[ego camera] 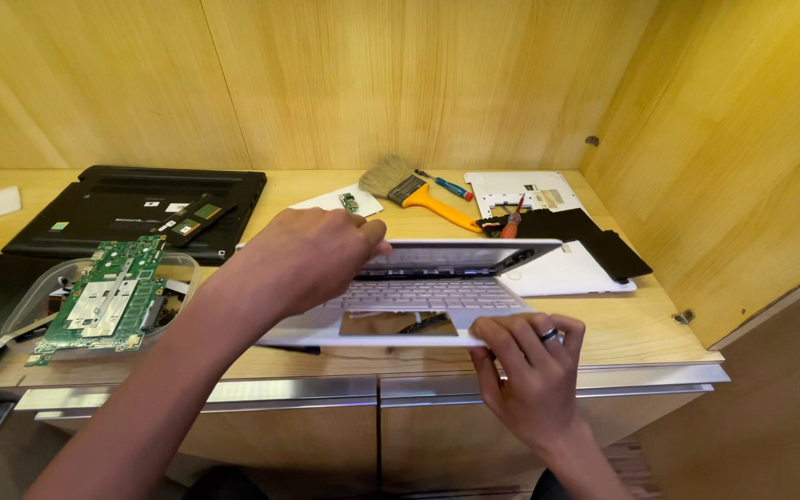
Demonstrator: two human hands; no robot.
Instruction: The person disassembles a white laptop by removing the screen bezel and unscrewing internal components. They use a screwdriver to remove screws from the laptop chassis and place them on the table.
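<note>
At the centre of the frame a white laptop (418, 296) sits on the wooden surface (641, 324), its lid half lowered; the left hand (303, 255) grips the lid's top edge with fingers curled over it, while the right hand (530, 347), ring on one finger, pinches the front edge of the base at lower right. To the left a clear plastic tub (20, 315) carries a green circuit board (108, 296) beside a black laptop shell (131, 208), and a yellow-handled brush (414, 190) lies at upper centre.
</note>
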